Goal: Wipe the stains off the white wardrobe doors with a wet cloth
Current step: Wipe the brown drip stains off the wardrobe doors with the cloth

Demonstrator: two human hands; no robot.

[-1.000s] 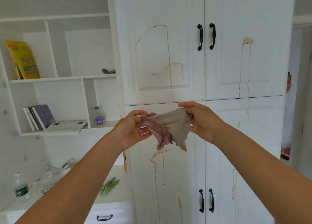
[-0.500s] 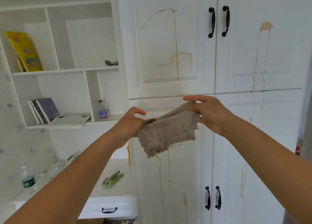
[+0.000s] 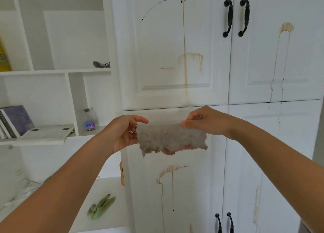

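Two top corners of the shaggy grey-beige cloth (image 3: 170,138) are pinched, one in my left grip (image 3: 126,132), one in my right grip (image 3: 208,122), stretching it flat at centre frame in front of the white panelled wardrobe doors (image 3: 157,39). Best fold it into a firm pad, then press along the brown drip stains (image 3: 184,39), upper centre.

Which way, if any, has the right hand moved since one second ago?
Yes, slightly left. The right hand covered the vertical seam between the lower doors; now it lies left of that seam, still just under the upper doors.
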